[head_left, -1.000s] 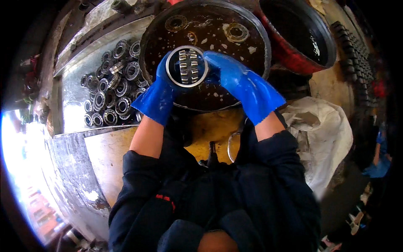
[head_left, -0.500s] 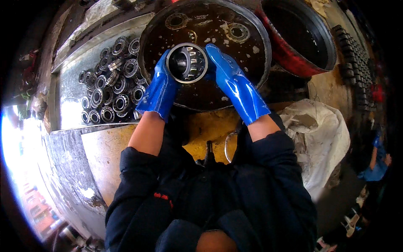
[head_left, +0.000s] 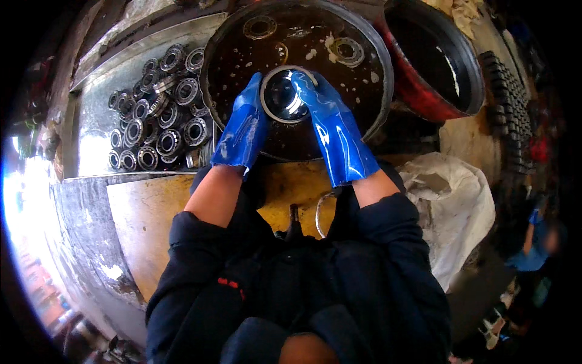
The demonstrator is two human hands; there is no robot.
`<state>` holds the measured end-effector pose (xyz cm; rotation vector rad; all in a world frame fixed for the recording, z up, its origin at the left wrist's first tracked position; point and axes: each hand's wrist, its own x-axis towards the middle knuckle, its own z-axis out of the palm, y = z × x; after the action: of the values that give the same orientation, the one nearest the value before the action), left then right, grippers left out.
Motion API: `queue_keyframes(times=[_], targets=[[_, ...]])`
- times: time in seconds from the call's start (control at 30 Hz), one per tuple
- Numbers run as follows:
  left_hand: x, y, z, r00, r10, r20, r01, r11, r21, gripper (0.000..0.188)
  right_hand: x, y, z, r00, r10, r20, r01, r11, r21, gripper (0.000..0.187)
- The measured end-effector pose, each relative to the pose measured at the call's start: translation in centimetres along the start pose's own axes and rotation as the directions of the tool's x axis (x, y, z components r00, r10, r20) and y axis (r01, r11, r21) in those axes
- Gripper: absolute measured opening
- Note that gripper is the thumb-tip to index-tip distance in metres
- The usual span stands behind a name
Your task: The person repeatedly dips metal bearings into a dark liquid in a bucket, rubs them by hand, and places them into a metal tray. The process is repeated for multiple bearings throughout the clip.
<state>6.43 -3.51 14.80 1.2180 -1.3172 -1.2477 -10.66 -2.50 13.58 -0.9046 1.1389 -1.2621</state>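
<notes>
Between my two hands, over a round tub [head_left: 207,79] of dark liquid, I hold a steel roller bearing [head_left: 280,97] with its round face turned up. My left hand [head_left: 245,126], in a blue rubber glove, grips the bearing's left rim. From the right, my right hand [head_left: 332,124], gloved alike, holds the other side, its fingers reaching over the rim and across the opening. The inside looks dark and shiny; no rollers can be made out there. In the tub, a bearing ring [head_left: 259,27] shows at the far left and another bearing [head_left: 347,52] at the far right.
Left of the tub, a metal tray [head_left: 91,130] carries a heap of bearings [head_left: 168,142]. A red-sided drum [head_left: 418,91] adjoins the tub at right, with a white sack [head_left: 451,212] nearer me. Another person [head_left: 533,249] is at the far right edge.
The bearing has moved slightly right and its inside has turned, so the row of rollers no longer shows. My right fingers have come over its rim. The whole view has shifted a little.
</notes>
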Motion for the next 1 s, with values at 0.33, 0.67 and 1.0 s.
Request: queue_keyframes(times=[0.33, 0.67, 1.0], targets=[[3.8, -3.3, -0.3, 0.860, -0.444, 0.251, 0.510, 0.728, -0.458, 0.028, 2.0, -1.2, -0.1, 0.948, 0.309, 0.081, -0.310, 0.829, 0.464, 0.049], [1.7, 2.4, 0.4, 0.793, -0.363, 0.488, 0.609, 0.481, -0.631, 0.023, 2.8, 5.0, -1.2, 0.978, -0.178, 0.105, 0.183, 0.982, -0.039, 0.051], [0.8, 0.7, 0.3, 0.882, -0.116, 0.456, 0.434, 0.576, -0.693, 0.033, 3.7, 8.3, -2.6, 0.864, -0.454, 0.218, 0.490, 0.658, -0.572, 0.050]])
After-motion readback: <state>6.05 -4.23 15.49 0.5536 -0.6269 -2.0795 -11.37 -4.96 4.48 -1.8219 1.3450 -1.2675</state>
